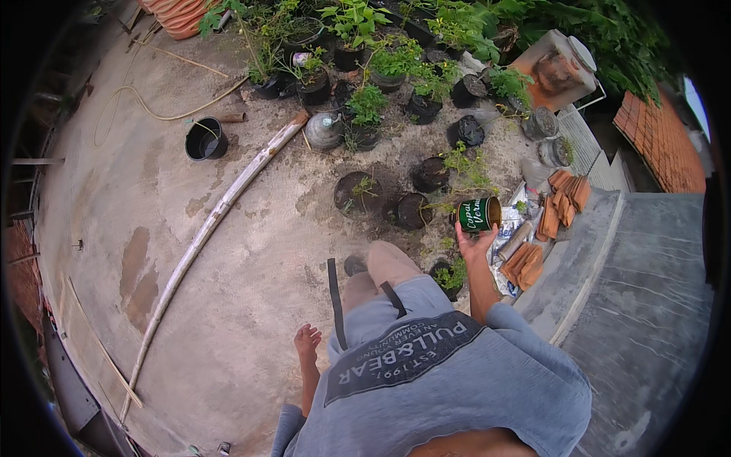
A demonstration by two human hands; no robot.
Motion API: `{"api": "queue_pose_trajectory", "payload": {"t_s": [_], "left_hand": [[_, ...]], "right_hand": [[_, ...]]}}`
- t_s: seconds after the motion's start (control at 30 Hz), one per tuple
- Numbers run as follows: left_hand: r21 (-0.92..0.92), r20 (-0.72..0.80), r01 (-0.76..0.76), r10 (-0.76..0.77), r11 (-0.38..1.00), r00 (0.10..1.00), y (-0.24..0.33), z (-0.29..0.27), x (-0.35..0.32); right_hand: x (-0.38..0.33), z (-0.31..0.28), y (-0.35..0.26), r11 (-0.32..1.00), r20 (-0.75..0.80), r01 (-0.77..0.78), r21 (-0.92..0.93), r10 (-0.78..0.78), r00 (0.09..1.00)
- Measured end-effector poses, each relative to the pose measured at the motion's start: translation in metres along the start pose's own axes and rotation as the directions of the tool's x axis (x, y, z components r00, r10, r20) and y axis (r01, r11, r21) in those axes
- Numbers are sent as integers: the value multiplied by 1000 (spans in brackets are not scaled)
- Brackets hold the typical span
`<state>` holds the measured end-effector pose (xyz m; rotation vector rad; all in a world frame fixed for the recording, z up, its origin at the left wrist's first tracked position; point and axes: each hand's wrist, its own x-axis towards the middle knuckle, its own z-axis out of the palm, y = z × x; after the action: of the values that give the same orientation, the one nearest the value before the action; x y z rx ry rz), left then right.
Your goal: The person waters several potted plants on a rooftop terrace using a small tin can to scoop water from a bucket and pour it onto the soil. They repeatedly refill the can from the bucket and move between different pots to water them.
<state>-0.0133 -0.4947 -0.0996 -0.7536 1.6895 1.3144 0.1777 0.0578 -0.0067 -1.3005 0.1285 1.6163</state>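
My right hand (474, 242) is raised in front of me, shut on a dark green can (480, 214) with a gold rim, tipped on its side. The can hangs over small black plant pots (412, 211) with thin green seedlings. My left hand (308, 340) hangs loose at my side over the concrete floor, fingers slightly apart, holding nothing. My bent knee (390, 263) and grey shirt fill the lower middle of the view.
Several black pots with leafy plants (367, 107) crowd the far side. A long pale pole (221, 209) lies across the concrete, with a black bucket (205, 139) and a hose beyond it. Stacked clay tiles (550, 217) and a raised concrete step (586, 259) lie to the right.
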Motion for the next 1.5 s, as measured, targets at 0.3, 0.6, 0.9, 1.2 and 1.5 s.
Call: {"api": "queue_pose_trajectory", "payload": {"t_s": [0.3,0.6,0.9,1.2,1.5], "left_hand": [[348,230,-360,293,866,928,-39,-21,24],[-63,-143,20,-29,998,989,132,-10,65],[-101,-182,-248,227,964,957,368,33,107],[197,-96,-225,247,954,964,397,44,231],[757,-186,-203,502,621,845,456,57,385]], "right_hand": [[-24,43,104,846,186,50,-531,59,981],[50,113,235,425,84,27,-905,117,990],[135,261,347,-288,30,74,-955,155,988],[59,490,617,-491,333,517,-701,416,846],[75,476,983,-324,353,759,-565,736,577]]}}
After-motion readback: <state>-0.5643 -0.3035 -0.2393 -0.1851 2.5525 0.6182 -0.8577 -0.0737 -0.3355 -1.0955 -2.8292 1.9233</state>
